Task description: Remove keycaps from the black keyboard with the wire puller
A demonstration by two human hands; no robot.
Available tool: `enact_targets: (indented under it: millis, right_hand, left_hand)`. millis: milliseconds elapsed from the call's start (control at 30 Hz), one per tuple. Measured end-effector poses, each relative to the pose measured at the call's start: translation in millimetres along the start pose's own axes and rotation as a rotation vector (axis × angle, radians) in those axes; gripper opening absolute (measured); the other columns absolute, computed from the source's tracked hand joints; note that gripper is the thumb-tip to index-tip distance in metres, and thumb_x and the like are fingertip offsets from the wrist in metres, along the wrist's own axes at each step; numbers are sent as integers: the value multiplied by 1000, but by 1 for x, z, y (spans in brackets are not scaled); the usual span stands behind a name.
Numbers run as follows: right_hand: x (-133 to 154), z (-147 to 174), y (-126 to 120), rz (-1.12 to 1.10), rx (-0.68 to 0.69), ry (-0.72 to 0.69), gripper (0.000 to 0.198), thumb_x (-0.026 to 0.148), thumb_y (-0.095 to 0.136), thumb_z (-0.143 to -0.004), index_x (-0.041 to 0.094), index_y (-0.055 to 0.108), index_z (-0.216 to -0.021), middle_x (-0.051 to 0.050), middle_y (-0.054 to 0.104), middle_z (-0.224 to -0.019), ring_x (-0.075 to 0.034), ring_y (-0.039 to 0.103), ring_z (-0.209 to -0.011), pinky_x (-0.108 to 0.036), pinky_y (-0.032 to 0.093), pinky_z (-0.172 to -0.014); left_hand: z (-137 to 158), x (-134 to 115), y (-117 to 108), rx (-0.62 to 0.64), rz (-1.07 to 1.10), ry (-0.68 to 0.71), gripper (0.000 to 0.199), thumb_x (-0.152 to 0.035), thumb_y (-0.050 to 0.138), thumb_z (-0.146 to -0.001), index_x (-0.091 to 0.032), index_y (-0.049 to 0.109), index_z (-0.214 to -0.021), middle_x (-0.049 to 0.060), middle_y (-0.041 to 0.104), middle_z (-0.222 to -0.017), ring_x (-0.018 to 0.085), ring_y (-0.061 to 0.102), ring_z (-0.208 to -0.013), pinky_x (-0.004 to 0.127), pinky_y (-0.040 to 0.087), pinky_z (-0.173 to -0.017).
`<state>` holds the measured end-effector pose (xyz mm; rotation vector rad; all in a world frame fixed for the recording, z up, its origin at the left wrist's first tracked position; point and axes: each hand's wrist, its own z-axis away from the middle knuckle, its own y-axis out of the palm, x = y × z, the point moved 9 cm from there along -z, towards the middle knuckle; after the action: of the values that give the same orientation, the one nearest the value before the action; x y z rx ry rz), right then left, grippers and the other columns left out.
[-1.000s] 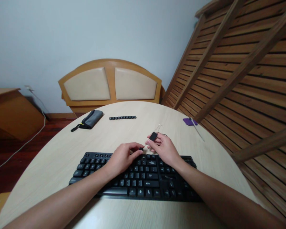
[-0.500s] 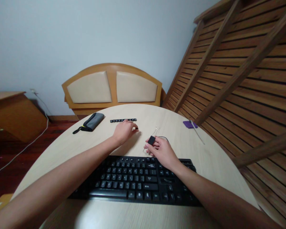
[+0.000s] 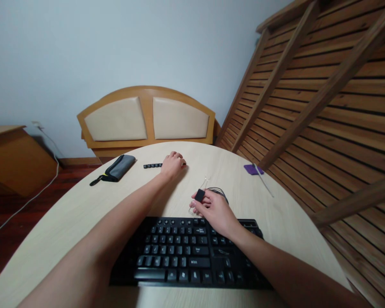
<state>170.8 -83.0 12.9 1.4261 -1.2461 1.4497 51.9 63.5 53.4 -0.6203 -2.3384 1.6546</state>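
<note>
My left hand (image 3: 173, 165) is at the right end of a row of black keycaps (image 3: 151, 166) on the table. Its fingers are bent down and pinched on a small dark keycap (image 3: 184, 164), and they hide part of the row. Above the keyboard's back edge, my right hand (image 3: 215, 208) is closed on a wire keycap puller (image 3: 199, 195) with a black block-shaped body. Thin wire ends stick out beyond the fingers. The black keyboard (image 3: 175, 250) lies in front of me, partly under both forearms.
A coiled black cable (image 3: 220, 191) lies behind my right hand. On the round table (image 3: 240, 184) are a grey zip pouch (image 3: 120, 167) at left and a purple cloth (image 3: 253, 170) with a thin rod (image 3: 265, 182) at right. A slatted wooden frame (image 3: 308, 115) leans at right.
My left hand has moved away from me, to the right end of the keycap row, with the small keycap. The right hand still holds the puller. The view has shifted slightly.
</note>
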Motion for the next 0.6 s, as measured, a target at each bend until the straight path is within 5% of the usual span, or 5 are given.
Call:
enact_targets:
  millis: [600]
  right_hand:
    - [1, 2, 1, 14, 1, 35, 20, 29, 66, -82, 15, 61, -97, -5, 72, -82, -16, 70, -70, -27, 56, -64]
  left_hand:
    - [-7, 21, 21, -30, -69, -66, 24, -30, 56, -90, -21, 73, -104, 11, 65, -114, 31, 44, -113, 41, 41, -87]
